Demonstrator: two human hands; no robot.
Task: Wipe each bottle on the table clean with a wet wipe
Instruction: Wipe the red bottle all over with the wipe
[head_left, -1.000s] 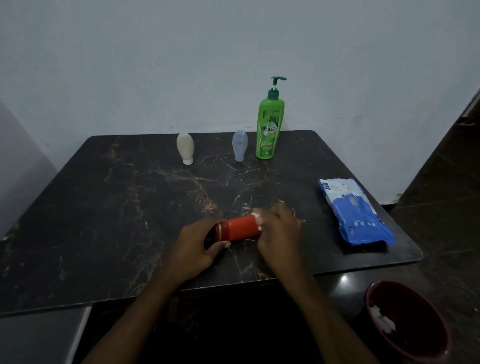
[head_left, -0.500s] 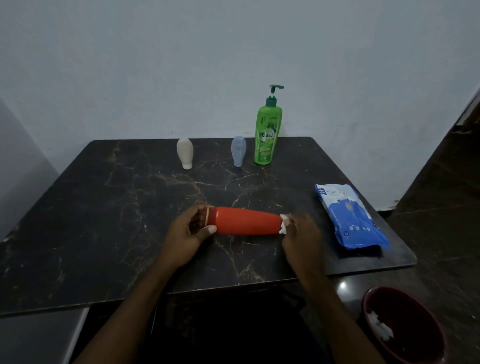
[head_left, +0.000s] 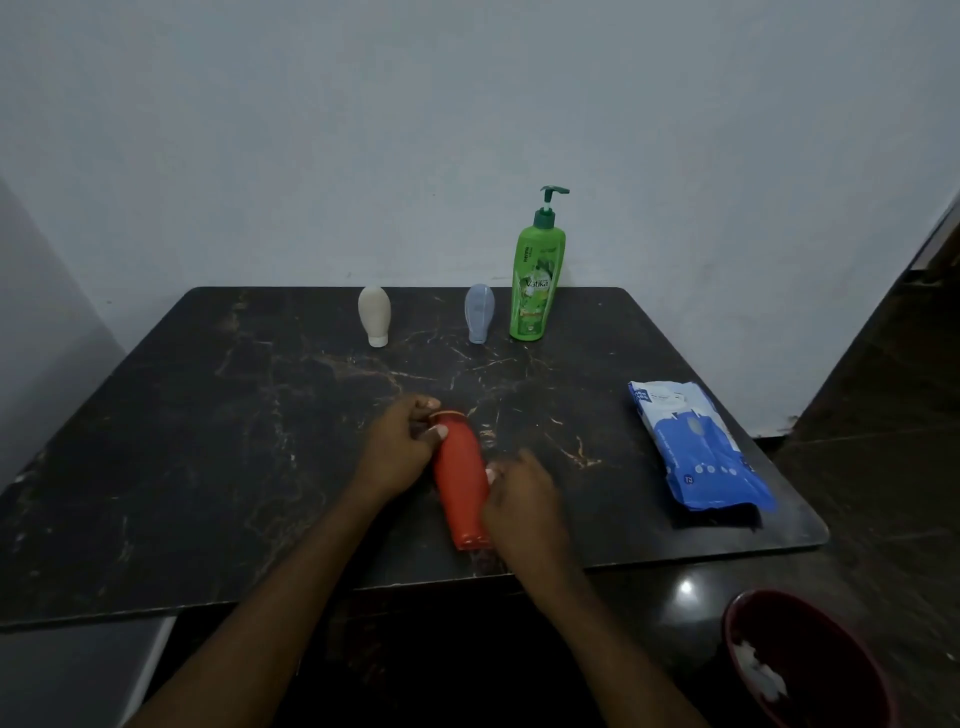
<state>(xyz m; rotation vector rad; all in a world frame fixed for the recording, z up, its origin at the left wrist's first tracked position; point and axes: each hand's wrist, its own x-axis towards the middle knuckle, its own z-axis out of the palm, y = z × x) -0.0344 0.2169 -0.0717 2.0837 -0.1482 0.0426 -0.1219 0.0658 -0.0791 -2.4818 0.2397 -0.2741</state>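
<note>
Red bottle (head_left: 460, 488): lies on its side on the near middle of the bench (head_left: 208, 441); its length runs away from the person, cap end far, flat base near the front edge
Left hand (head_left: 400, 452): comes in from the left with the wrist angled inward; fingers and thumb are curled round the cap end of the red bottle, thumb on top just below the gold ring
Left forearm: crosses the front edge of the bench on a slant, rising toward the right
Right hand (head_left: 524, 499): back turned up, fingers curled in against the right flank of the red bottle at mid-body, gripping it there
Wet wipe: a pale sliver at the right thumb may be the wipe; too small to be sure
Green pump bottle (head_left: 535, 286): upright at the far edge, right of centre
Blue-grey bottle (head_left: 479, 312): stands on its cap just beside the green one
Beige bottle (head_left: 374, 314): stands on its cap, further left, apart from the other two
Wipes pack (head_left: 696, 447): blue and white, flat on the right side of the bench
Dark red bowl (head_left: 737, 623): below the bench at lower right; something white lies inside
</note>
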